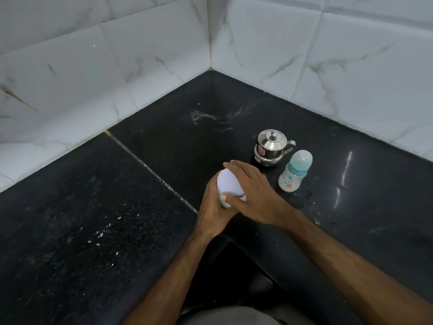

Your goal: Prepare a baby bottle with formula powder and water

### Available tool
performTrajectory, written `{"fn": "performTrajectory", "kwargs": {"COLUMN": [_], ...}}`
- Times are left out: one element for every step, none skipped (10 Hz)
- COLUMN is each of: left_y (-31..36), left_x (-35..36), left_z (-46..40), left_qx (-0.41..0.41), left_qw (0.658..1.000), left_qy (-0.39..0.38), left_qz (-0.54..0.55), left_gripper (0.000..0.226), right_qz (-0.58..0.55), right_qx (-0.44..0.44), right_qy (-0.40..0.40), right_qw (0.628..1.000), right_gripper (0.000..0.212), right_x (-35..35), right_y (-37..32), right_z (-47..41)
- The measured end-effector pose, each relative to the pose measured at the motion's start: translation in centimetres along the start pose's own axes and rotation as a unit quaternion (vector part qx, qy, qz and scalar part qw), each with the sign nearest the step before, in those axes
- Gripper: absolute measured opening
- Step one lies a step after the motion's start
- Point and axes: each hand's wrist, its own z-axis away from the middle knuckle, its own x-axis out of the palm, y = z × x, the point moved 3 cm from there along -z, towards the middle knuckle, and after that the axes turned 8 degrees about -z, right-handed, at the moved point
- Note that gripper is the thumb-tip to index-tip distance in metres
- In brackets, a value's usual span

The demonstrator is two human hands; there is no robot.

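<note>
While both hands are clasping the white-lidded jar [229, 184], left grip [212, 207] wrapping its body, right grip [255, 188] curling over the lid, baby bottle [295, 171] and steel pot [270, 147] standing beside on the desk [93, 207].

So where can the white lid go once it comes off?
The widest bare patch of the black counter is left of the hands, up to the tiled wall. More lies behind the steel pot, in the corner. It is crowded right of the tub, by the pot and baby bottle.
</note>
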Motion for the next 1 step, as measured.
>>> {"fn": "performTrajectory", "kwargs": {"left_y": [-1.19], "left_x": [-0.52], "left_z": [1.4], "left_qx": [-0.021], "left_qw": [0.999], "left_qy": [0.002], "left_qz": [0.025], "left_gripper": [0.098], "right_qz": [0.022], "right_qx": [0.009], "right_qy": [0.043], "right_qw": [0.999], "right_gripper": [0.067], "right_x": [-0.88], "right_y": [0.45], "right_z": [0.67]}}
